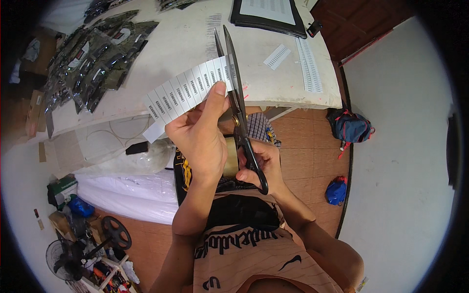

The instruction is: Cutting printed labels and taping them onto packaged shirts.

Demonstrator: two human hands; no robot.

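My left hand (202, 139) pinches a strip of white printed labels (178, 95) between thumb and fingers, in front of my body near the table's front edge. In my right hand (267, 163) are large black-handled scissors (237, 93), gripped by the handles and pointing away from me. Their blades stand slightly apart at the tips. The strip's right end lies at the blades; whether the paper is between them or only beside them I cannot tell. Some of my right fingers are hidden behind the handles.
On the white table (181, 36) lie plastic-packed dark garments (100, 56), a black-framed sheet (268, 14), a small label piece (277, 56) and a longer label sheet (309, 66). A backpack (354, 128) and blue bag (336, 190) rest by the right wall. A plastic-wrapped white bundle (129, 193) lies left.
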